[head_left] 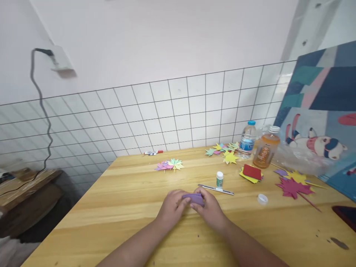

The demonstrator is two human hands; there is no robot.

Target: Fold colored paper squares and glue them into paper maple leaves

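Between both hands is a small piece of purple paper [196, 198], which looks folded or bent. My left hand [172, 205] grips its left end, thumb in front and fingers behind. My right hand [208, 207] pinches the right end in the same way. Just beyond the hands lies a thin silvery strip like a ruler or blade [226, 191]. Behind it stands a small green-labelled bottle with a white top [219, 180]. The fingers hide part of the paper.
Paper leaves [170, 165] lie at the back, with more leaves [230, 157] further right. A water bottle [247, 141], an orange drink bottle [266, 148], stacked coloured paper [251, 172], a clear cap [262, 199] and a crimson leaf [294, 187] occupy the right side. A marker [153, 152] lies by the wall.
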